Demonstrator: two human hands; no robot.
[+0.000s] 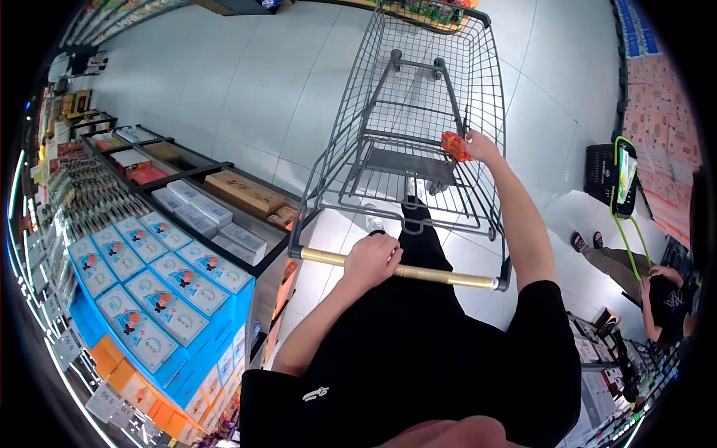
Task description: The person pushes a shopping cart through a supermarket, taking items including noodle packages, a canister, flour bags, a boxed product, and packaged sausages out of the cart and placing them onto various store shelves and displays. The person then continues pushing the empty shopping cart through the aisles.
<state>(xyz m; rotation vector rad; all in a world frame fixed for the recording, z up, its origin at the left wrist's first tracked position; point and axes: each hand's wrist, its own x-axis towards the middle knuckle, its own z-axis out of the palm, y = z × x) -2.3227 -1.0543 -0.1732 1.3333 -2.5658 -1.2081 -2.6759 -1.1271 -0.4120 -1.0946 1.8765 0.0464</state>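
Observation:
My left hand (372, 260) is wrapped round the gold handlebar (441, 275) of a grey wire shopping cart (418, 104). Stretched forward over the cart's right side, my right hand (483, 147) has its fingers closed on a small orange-red packet (454, 146). The packet is above the rear part of the basket, near the dark fold-down seat panel (403, 162). Its label is too small to read. I see no other goods in the basket.
Blue-and-white boxes (166, 302) are stacked on a display at my left, beside a low shelf with a brown carton (244, 193). Towards the right, another person (661, 299) holds the green handle of a black basket (602, 176). Another display stands beyond the cart's front.

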